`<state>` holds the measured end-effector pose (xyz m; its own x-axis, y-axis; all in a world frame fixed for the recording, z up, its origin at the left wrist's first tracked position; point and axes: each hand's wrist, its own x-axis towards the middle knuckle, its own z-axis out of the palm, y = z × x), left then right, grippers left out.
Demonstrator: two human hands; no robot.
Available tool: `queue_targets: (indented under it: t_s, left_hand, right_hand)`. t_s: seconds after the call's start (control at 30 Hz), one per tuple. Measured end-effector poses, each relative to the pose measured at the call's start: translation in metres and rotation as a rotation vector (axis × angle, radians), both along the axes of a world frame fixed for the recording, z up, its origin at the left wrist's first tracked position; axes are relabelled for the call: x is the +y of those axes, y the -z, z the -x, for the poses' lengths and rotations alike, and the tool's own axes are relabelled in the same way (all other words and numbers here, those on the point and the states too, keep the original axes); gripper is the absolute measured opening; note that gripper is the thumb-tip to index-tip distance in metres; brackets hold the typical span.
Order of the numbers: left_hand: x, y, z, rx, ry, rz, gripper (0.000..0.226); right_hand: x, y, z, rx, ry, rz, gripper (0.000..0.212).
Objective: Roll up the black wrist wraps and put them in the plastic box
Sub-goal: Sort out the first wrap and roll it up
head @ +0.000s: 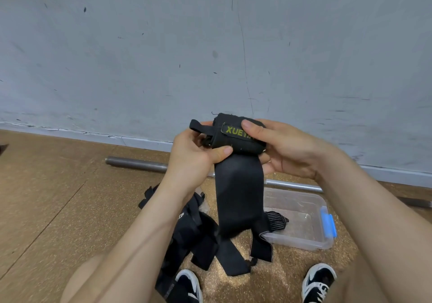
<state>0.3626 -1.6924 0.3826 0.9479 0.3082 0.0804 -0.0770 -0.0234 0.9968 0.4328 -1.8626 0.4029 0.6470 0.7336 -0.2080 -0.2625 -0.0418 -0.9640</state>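
While left hand (198, 155) and right hand (288, 149) grip the part-rolled black fabric wrist wrap (236, 140) at frame centre, holding its coil tight, the tail (236, 204) hangs before the clear plastic box (304, 244), lower right.

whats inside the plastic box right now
A grey-striped strap end lies at the plastic box's left side; nothing else shows there. The hanging wrist wrap covers its left end.

Left hand (194, 155) and right hand (287, 153) make two; one half-rolled wrap (237, 192), one plastic box (304, 242), one metal bar (138, 163), two shoes (319, 279), perhaps three loose wraps (194, 230)
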Motion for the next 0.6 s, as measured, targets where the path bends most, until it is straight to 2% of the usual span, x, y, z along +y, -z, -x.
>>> queue_targets:
  t_s: [0.07,0.13,0.2,0.3,0.37,0.5,0.6]
  left_hand:
    - [0.003,0.001,-0.001,0.028,0.038,0.071,0.037]
    - [0.003,0.000,0.000,0.106,0.156,0.235,0.048]
    - [-0.003,-0.001,0.003,0.193,0.261,0.310,0.048]
    - [-0.014,0.000,0.004,0.205,0.239,0.206,0.029]
    - [-0.016,0.002,0.004,0.211,0.184,0.172,0.024]
    - [-0.018,-0.003,0.004,0.209,0.098,0.181,0.035]
    - [-0.019,-0.004,0.007,0.211,0.029,0.257,0.036]
  right_hand:
    - [0.001,0.001,-0.001,0.011,0.062,-0.116,0.050]
    - [0.005,0.003,0.000,0.015,0.182,-0.257,0.051]
    - [0.008,0.003,-0.002,-0.001,0.275,-0.315,0.054]
    - [0.008,0.006,-0.002,-0.095,0.343,-0.258,0.045]
    - [0.009,0.008,-0.001,-0.215,0.372,-0.186,0.039]
    - [0.013,0.011,0.001,-0.445,0.419,-0.125,0.040]
    - [0.014,0.011,0.000,-0.495,0.471,-0.134,0.045]
